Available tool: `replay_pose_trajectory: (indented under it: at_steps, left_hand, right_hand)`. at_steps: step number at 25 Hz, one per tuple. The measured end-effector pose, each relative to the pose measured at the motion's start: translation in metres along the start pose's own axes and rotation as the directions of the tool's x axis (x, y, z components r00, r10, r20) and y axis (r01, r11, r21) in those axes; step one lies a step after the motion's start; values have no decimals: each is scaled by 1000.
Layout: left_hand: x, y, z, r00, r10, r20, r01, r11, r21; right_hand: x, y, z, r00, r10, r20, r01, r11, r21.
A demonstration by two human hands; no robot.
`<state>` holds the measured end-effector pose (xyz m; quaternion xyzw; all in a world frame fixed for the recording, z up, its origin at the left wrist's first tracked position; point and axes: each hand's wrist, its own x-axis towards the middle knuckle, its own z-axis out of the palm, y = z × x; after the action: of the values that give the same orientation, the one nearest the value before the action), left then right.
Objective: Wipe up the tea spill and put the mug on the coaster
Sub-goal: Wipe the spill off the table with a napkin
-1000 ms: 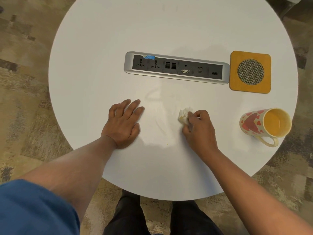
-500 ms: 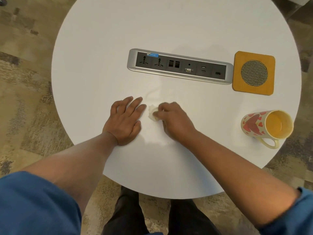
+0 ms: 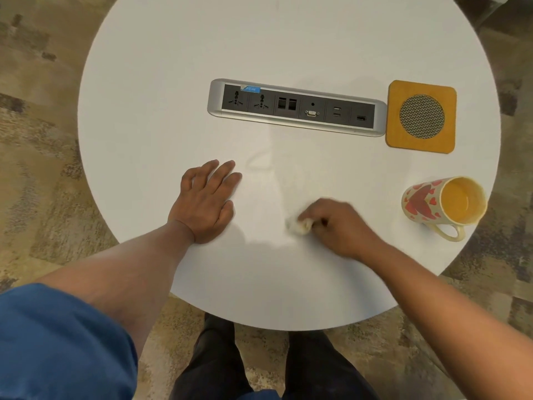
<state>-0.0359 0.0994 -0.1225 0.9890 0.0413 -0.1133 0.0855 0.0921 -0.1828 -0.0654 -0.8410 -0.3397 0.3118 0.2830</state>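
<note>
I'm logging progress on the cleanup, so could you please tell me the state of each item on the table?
mug: lying on its side, off the coaster
coaster: bare
tissue: crumpled, pressed to the table
right hand: gripping the tissue
left hand: flat on the table, empty
spill: faint wet streaks remain

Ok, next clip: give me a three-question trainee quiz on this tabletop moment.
1. True or false: the mug stands upright on the coaster.
2. Which hand grips the crumpled tissue: A) left hand B) right hand?
3. Fill in: the left hand lies ____ on the table.

Key
1. False: it lies on its side on the table, nearer the person than the coaster.
2. B.
3. Flat, palm down.
</note>
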Motion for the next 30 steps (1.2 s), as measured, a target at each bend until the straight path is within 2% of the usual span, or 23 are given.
replay_pose_trajectory:
  at_steps: [2, 4, 7, 10, 13, 15, 18, 19, 21, 24, 26, 30]
  left_hand:
    - [0, 1, -1, 1000, -2, 1, 2, 1000, 0]
    - [0, 1, -1, 1000, -5, -1, 5, 1000, -5]
    - [0, 1, -2, 1000, -6, -3, 6, 1000, -12]
    - [0, 1, -2, 1000, -7, 1, 7, 1000, -9]
    - [1, 0, -1, 1000, -5, 2, 5, 1000, -7]
    - [1, 0, -1, 1000, -5, 6, 5, 1000, -6]
    - [0, 0, -1, 1000, -4, -2, 4, 1000, -9]
    - [0, 1, -1, 1000, -3, -4, 3, 1000, -9]
    - [0, 1, -1, 1000, -1, -10, 1, 1000, -5]
    - [0, 0, 0, 1000, 4, -16, -4, 1000, -4]
    - [0, 0, 0, 1000, 10, -23, -10, 1000, -7]
    - [0, -1, 0, 999, 19, -44, -19, 1000, -15]
  right_hand:
    - [9, 15, -20, 947, 252, -201, -221, 961, 165]
    - [11, 26, -30, 894, 337, -297, -303, 940, 155]
    - [4, 26, -19, 900, 213, -380, -242, 970, -31]
    - [-10, 15, 4, 925, 106, -366, -169, 975, -144]
    - [-24, 2, 21, 932, 118, -341, -171, 977, -128]
    - [-35, -12, 41, 958, 117, -262, -145, 985, -89]
    - [-39, -33, 65, 971, 203, -125, -186, 973, 140]
    - [-31, -36, 63, 954, 260, -148, -222, 947, 234]
    - [-7, -31, 48, 880, 346, -325, -243, 916, 318]
    - [35, -10, 6, 742, 391, -545, -316, 920, 231]
    - [59, 3, -13, 736, 380, -561, -364, 920, 146]
    - [99, -1, -14, 807, 300, -509, -323, 945, 46]
